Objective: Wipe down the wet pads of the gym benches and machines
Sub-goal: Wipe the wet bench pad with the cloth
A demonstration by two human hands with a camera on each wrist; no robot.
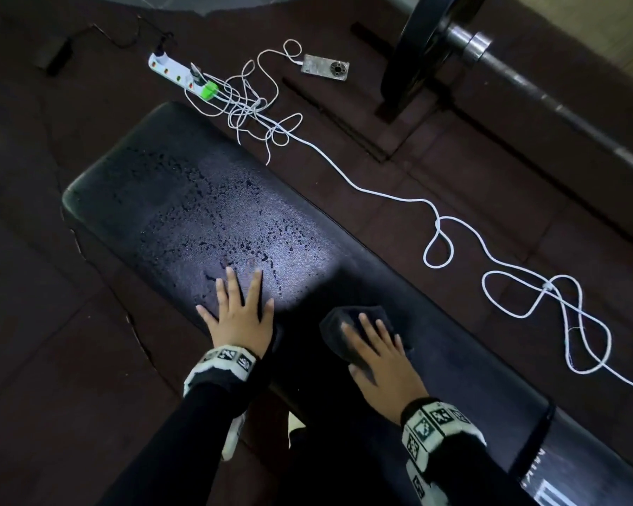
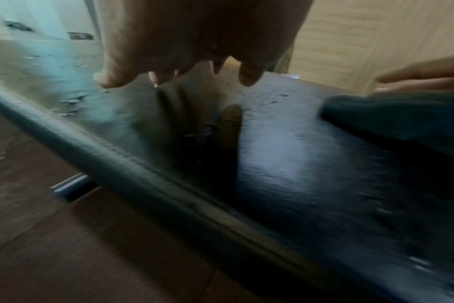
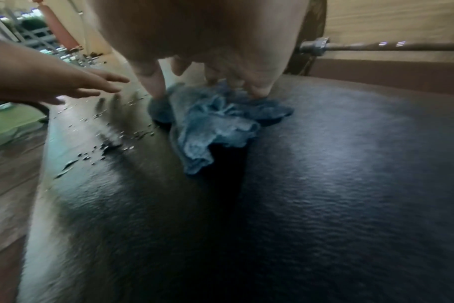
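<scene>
Nearest me, my right hand (image 1: pixel 377 356) lies with straight fingers on a crumpled blue cloth (image 3: pixel 215 125), pressing it onto the black bench pad (image 1: pixel 183 199). My left hand (image 1: pixel 240 315) is spread wide, fingers straight, over the pad beside it. Water droplets (image 1: pixel 212 213) bead the pad's far half. White cables (image 1: pixel 344 173) trail across the floor (image 1: pixel 33 286).

White lettering on the long black padded vinyl bench (image 1: pixel 205 213), at the 5 o'clock corner of the head view, cut off and unreadable, square black-and-white coded markers on white wristbands (image 1: pixel 440 422), no words
</scene>
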